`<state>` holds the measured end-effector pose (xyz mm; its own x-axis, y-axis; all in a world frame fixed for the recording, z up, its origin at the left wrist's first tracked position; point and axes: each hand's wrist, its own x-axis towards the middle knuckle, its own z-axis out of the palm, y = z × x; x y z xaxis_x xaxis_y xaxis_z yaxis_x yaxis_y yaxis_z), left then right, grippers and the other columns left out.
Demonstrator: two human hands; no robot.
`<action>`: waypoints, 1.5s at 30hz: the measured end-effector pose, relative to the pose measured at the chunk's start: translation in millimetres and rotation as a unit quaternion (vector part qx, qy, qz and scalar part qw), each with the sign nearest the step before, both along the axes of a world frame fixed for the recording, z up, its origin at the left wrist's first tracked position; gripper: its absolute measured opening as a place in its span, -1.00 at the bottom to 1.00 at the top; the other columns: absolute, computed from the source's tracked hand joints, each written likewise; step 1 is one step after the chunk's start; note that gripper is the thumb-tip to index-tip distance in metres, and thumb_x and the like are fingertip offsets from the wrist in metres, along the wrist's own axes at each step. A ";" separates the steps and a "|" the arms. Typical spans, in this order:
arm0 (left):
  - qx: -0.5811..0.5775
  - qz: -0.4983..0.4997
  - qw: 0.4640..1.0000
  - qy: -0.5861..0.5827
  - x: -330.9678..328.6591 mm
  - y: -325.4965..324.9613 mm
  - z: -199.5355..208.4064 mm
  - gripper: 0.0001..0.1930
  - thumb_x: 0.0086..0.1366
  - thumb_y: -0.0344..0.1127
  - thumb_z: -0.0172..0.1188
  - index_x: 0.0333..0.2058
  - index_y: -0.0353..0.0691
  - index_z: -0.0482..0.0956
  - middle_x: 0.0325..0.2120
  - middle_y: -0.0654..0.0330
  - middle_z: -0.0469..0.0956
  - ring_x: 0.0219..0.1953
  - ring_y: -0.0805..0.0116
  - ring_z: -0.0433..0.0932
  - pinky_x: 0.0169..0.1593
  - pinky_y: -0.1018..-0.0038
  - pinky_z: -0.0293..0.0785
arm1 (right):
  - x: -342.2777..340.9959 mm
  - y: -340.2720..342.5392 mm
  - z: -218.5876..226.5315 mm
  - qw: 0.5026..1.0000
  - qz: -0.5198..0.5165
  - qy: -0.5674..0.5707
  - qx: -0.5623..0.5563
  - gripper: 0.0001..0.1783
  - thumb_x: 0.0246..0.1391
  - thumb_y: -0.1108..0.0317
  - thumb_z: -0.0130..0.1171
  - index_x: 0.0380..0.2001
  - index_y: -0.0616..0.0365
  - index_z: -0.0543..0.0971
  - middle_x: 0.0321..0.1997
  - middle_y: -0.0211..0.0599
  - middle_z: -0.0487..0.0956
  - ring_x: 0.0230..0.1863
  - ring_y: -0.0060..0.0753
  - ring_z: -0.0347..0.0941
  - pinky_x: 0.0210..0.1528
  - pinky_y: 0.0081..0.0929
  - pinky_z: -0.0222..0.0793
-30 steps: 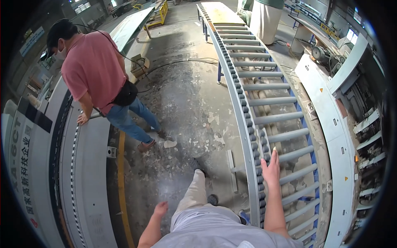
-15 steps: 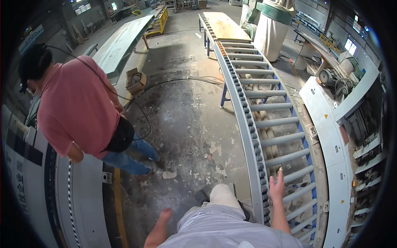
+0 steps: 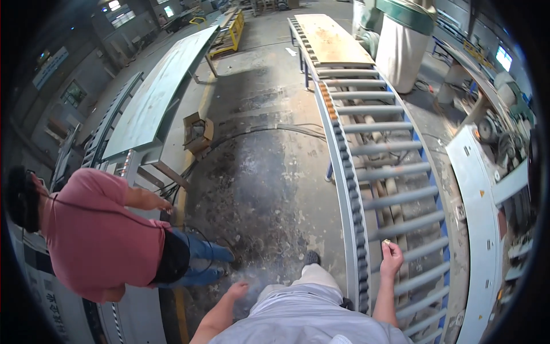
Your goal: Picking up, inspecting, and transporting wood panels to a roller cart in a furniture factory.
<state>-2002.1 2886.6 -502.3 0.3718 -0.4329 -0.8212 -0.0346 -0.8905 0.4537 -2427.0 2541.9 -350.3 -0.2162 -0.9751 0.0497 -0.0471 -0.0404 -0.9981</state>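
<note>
My right hand (image 3: 392, 261) is raised over the near part of the roller conveyor (image 3: 405, 199), its fingers drawn together. At its fingertips shows a small pale bit (image 3: 387, 242), too small to name. Low beside my left thigh hangs my left hand (image 3: 238, 290), fingers loosely curled and nothing visible in them. It is above the worn floor and apart from the conveyor. Grey rollers run ahead from my right side. On the conveyor's far end lies a flat wooden board (image 3: 332, 39).
A person in a pink shirt (image 3: 106, 235) stands close on my left. Beyond are a long pale-green table (image 3: 166, 92), a cardboard box (image 3: 198, 133) and cables (image 3: 252, 129) across the floor. Light-grey machinery (image 3: 478, 189) borders the conveyor's right; a large white bag (image 3: 403, 54) stands farther off.
My right hand's fingers went from stretched out to drawn together. My view shifted. The person in pink now appears lower and farther left, one arm stretched forward.
</note>
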 end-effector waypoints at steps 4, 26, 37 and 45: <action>-0.033 0.078 0.994 -0.070 30.5 -64.5 32.8 -0.58 0.17 -0.20 0.10 -0.01 -0.25 0.46 -0.36 0.23 0.56 -0.46 0.44 0.49 -0.37 0.50 0.44 | 61.3 -118.6 16.2 0.993 0.117 0.026 0.015 -0.91 -0.09 0.55 0.24 -0.43 0.27 0.59 -0.41 -0.46 0.56 -0.45 -0.79 0.33 -0.38 -0.78 0.27; -0.091 0.084 0.990 -0.065 387.3 -505.4 -33.0 -0.64 0.12 -0.17 0.10 -0.17 -0.27 0.56 -0.24 0.02 0.57 -0.11 0.19 0.52 -0.03 0.41 0.39 | 494.7 -579.3 83.9 0.960 0.199 0.091 -0.173 -0.87 -0.23 0.61 0.28 -0.53 0.23 0.54 -0.12 -0.18 0.53 -0.14 -0.37 0.44 -0.04 -0.48 0.34; -0.135 0.159 0.978 0.030 579.8 -846.9 -9.1 -0.86 0.08 -0.36 0.03 -0.57 -0.20 0.54 -0.65 0.34 0.43 -0.60 0.54 0.37 -0.53 0.53 0.29 | 525.7 -856.0 78.1 0.989 0.094 0.105 -0.046 -0.86 -0.19 0.64 0.22 -0.44 0.30 0.60 -0.07 -0.15 0.53 -0.27 -0.62 0.45 -0.28 -0.71 0.36; -0.133 0.278 0.951 0.028 640.4 -963.0 -26.3 -0.69 0.16 -0.29 0.12 -0.13 -0.28 0.54 -0.54 0.24 0.53 -0.60 0.49 0.43 -0.56 0.52 0.36 | 766.7 -1096.9 120.1 0.928 0.339 0.138 -0.067 -0.88 -0.20 0.51 0.28 -0.49 0.29 0.60 -0.15 -0.14 0.59 -0.09 -0.35 0.49 -0.01 -0.47 0.34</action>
